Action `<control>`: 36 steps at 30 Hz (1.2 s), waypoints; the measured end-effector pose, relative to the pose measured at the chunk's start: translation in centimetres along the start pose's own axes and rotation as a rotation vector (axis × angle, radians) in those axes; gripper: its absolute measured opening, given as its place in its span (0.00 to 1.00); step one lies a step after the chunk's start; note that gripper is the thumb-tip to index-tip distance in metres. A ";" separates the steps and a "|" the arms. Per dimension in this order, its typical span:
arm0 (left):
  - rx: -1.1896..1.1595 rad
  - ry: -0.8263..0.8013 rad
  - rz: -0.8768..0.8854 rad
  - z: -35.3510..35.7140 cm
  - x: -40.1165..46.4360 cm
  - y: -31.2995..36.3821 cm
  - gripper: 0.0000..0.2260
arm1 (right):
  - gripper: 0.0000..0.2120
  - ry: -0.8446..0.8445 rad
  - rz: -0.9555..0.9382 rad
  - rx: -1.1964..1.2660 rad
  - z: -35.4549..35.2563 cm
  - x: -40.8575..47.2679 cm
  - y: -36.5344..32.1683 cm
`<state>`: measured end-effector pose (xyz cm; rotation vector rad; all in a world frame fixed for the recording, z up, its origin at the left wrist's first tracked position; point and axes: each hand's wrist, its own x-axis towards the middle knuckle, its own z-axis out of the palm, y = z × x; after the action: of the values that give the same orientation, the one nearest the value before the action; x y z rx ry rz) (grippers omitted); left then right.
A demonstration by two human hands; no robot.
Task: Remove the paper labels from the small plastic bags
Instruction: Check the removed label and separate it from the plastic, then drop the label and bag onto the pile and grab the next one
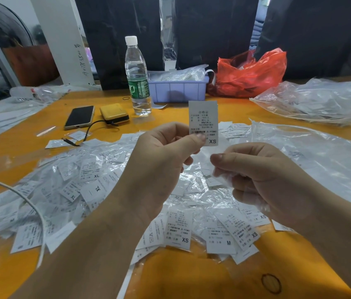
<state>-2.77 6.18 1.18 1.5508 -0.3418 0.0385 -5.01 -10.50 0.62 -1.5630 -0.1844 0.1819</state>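
My left hand (pixel 166 152) pinches a white paper label (pixel 203 119) marked XS between thumb and forefinger, holding it upright above the table. Just to its right, my right hand (pixel 256 169) pinches a small clear plastic bag (pixel 224 180), which hangs crumpled under its fingers. The label is fully out of the bag and the two are apart. Beneath both hands lies a broad heap of small bagged labels (pixel 97 186) in sizes XL, XS and M, spread over the orange table (pixel 181 275).
A water bottle (pixel 137 76), a phone (pixel 79 116) and a yellow power bank (pixel 114 114) stand at the back left. A lilac tray (pixel 177 90) and a red plastic bag (pixel 250 72) sit behind. Large clear plastic sheets (pixel 321 100) lie on the right. A white cable (pixel 32 208) crosses the left.
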 end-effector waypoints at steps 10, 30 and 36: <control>-0.098 -0.065 -0.168 0.3 0.1 -0.2 0.02 | 0.08 -0.043 0.002 -0.104 0.3 -0.2 0.0; -0.115 -0.182 -0.191 -0.4 0.3 0.0 0.08 | 0.06 -0.055 -0.204 -0.212 -0.5 0.1 0.3; -0.036 -0.096 -0.124 -0.3 0.2 0.0 0.03 | 0.10 -0.026 -0.204 -0.211 -0.4 0.2 0.4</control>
<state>-2.53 6.48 1.23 1.5381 -0.3192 -0.1389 -4.67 -10.88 0.19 -1.7394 -0.3919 0.0232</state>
